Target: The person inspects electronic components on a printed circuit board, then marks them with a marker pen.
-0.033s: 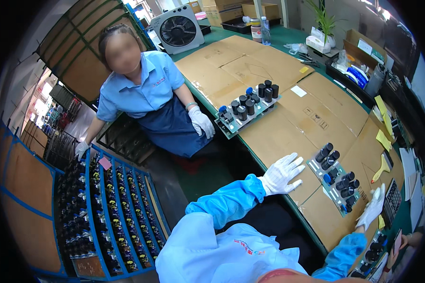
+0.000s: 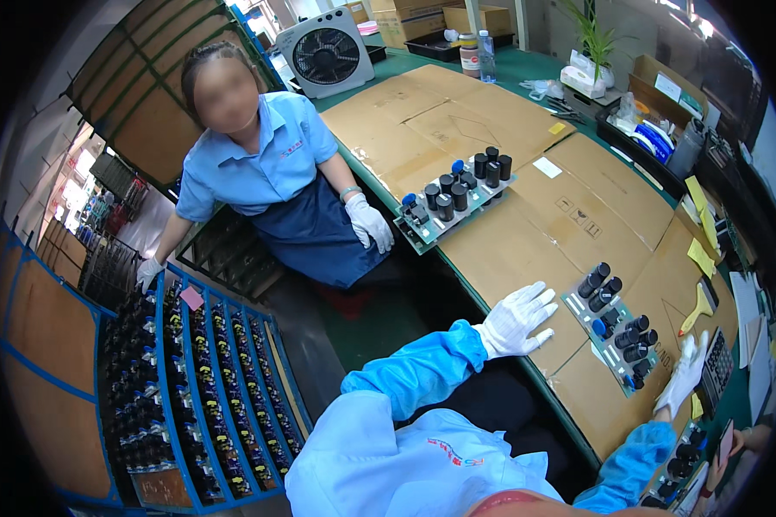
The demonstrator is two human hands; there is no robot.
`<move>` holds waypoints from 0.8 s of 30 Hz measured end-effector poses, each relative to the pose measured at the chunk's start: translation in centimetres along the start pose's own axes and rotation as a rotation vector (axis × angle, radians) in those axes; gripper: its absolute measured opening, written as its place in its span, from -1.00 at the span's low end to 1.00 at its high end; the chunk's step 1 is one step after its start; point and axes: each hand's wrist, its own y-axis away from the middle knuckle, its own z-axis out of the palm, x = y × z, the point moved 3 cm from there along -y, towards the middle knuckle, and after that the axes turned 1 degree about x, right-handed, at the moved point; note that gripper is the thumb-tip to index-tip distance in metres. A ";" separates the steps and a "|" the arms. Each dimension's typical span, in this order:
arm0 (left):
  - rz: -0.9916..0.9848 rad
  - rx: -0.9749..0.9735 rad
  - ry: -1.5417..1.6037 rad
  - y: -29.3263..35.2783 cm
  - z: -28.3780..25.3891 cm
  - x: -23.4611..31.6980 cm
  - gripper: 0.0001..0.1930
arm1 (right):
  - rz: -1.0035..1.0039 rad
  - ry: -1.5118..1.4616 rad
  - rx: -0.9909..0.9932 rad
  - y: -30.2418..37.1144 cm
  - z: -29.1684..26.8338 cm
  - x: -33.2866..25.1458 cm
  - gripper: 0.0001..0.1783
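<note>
So the left hand [image 2: 516,321] is in a white glove, laid out pretty flat with the fingers spread, nothing in its grasp. It's at the near edge of the cardboard [image 2: 535,237] covering most of the green surface [image 2: 405,60]. Just to its right sits a green circuit board [image 2: 610,334] with tall black cylinders and a blue part on it, and there's a gap between the two.

The right hand [image 2: 686,375], also gloved, is on the other side of that board. Fingers are stretched out, not curled, and I don't see it gripping anything. It's right by a dark calculator [image 2: 717,362], can't tell if they touch. A bit farther off there's a yellow-handled brush [image 2: 698,312].

Second circuit board [image 2: 453,207] is farther left, at the surface's edge, close to a co-worker's gloved hand [image 2: 369,222]. Way over left is a blue-framed rack [image 2: 220,295] crammed with parts, and a boxy fan [image 2: 326,53] stands at the far end.
</note>
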 end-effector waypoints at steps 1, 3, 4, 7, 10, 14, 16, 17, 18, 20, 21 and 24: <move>0.008 0.006 0.007 0.1 0.3 -0.1 -0.56 | -0.106 0.083 0.031 -1.4 0.0 -0.5 -0.39; 0.012 0.134 0.040 0.8 0.1 0.0 -0.60 | -0.200 0.076 -0.020 -2.1 1.5 -2.3 -0.34; 0.015 0.202 0.054 1.1 0.0 0.1 -0.67 | -0.384 0.315 -0.026 -1.9 2.0 -3.9 -0.35; 0.015 0.245 0.112 1.6 0.2 -0.2 -0.71 | -0.558 0.318 -0.111 2.5 6.0 -9.7 -0.45; 0.025 0.283 0.210 2.6 0.5 -1.7 -0.76 | -0.657 0.179 -0.357 8.7 13.6 -15.5 -0.42; 0.014 0.324 0.434 3.8 -0.5 -1.1 -0.89 | -0.987 0.171 -0.491 13.4 22.7 -22.6 -0.37; -0.058 0.237 0.468 5.5 -2.1 -0.9 -0.87 | -1.091 0.154 -0.544 15.2 27.6 -25.2 -0.30; -0.039 0.268 0.457 6.1 -3.7 -0.9 -0.88 | -1.164 0.134 -0.536 16.5 30.1 -26.4 -0.27; -0.048 0.310 0.428 7.2 -4.1 -1.2 -0.88 | -1.171 0.168 -0.589 17.3 32.1 -27.6 -0.25; -0.166 0.283 0.392 10.5 -4.2 -1.3 -0.88 | -1.176 0.282 -0.499 18.2 36.5 -27.9 -0.23; -0.255 0.284 0.446 11.0 -4.3 -1.7 -0.91 | -1.182 0.364 -0.414 18.0 38.3 -27.5 -0.23; -0.468 0.408 0.474 13.4 -4.7 -4.0 -0.88 | -1.056 0.518 -0.464 17.8 40.9 -27.3 -0.25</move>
